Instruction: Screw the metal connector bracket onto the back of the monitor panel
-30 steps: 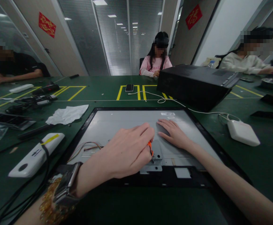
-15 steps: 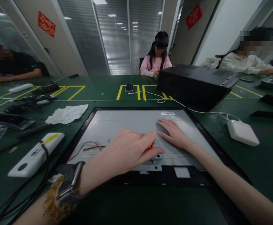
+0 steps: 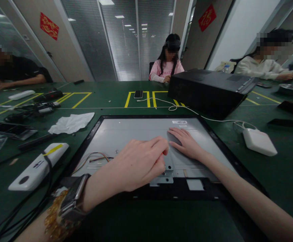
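A display panel (image 3: 136,129) with a grey metal back and black frame lies flat on the green table. My left hand (image 3: 143,159), with a watch and a beaded bracelet at its wrist, is closed over a small metal bracket (image 3: 170,170) at the panel's near edge. Its fingers wrap round a screwdriver, whose orange-and-black handle is now hidden by the hand. Flat on the panel's back, right of the bracket, rests my right hand (image 3: 185,143), fingers stretched out. Thin coloured wires (image 3: 96,155) run across the panel left of the bracket.
A white power bank (image 3: 39,166) and black cables lie to the left, near a crumpled tissue (image 3: 72,122). At the right is a white adapter (image 3: 259,141) with a cord. A large black case (image 3: 209,92) stands behind the panel. Several people sit around the table.
My left thumb has closed in against the fingers, and the orange handle has gone out of sight. My right hand stays in place on the panel.
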### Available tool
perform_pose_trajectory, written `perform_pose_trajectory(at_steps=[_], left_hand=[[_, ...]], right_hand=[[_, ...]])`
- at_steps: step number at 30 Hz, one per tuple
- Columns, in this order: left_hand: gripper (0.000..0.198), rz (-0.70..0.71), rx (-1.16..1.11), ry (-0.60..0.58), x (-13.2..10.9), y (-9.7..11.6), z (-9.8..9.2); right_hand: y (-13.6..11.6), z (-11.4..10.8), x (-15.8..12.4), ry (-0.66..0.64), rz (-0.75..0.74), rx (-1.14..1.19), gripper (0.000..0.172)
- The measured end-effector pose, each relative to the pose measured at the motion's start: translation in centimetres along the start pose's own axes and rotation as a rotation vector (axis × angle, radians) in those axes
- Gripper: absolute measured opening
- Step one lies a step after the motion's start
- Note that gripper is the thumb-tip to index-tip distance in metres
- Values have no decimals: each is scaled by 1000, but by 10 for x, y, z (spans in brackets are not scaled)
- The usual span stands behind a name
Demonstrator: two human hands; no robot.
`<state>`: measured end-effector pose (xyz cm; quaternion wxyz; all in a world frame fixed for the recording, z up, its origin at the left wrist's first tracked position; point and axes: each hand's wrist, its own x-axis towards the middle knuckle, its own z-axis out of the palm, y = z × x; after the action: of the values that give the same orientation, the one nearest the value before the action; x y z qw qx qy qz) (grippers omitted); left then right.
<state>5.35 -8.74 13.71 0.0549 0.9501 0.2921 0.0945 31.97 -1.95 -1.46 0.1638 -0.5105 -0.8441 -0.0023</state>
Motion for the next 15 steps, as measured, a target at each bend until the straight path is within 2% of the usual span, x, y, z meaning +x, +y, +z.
perform_pose_trajectory(at_steps=[5,10,12,15], left_hand=[[20,-8,14,25,1,0,1],[36,-111,287,19,5,-3,6],[34,-118,331,-1,6,-5,6],[25,-95,246,-14,5,-5,4]], right_hand=[[1,0,0,1,-5,5,51],[0,0,0,2,0,6,51],[0,0,0,2,2,4,51],[0,0,0,4,4,4,51]])
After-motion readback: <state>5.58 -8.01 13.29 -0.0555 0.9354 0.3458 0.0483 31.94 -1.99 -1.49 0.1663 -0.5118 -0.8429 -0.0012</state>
